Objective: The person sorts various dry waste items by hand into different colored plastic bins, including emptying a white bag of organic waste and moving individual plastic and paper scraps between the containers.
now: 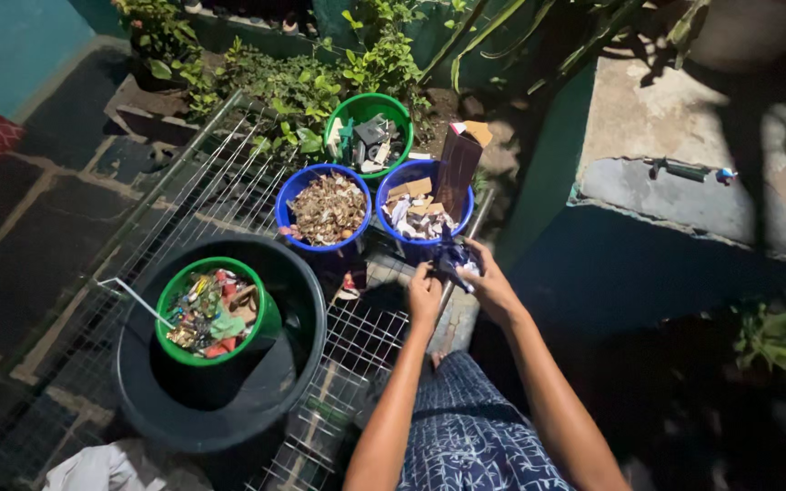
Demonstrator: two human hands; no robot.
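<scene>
Here both hands, left hand (425,293) and right hand (488,282), pinch a crumpled dark wrapper (452,259) in closed fingers; blue bucket (425,205) of paper scraps just beyond.

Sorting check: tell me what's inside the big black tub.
Inside the black tub sits a green bucket full of mixed colourful scraps. The tub's floor under the bucket is hidden.
</scene>
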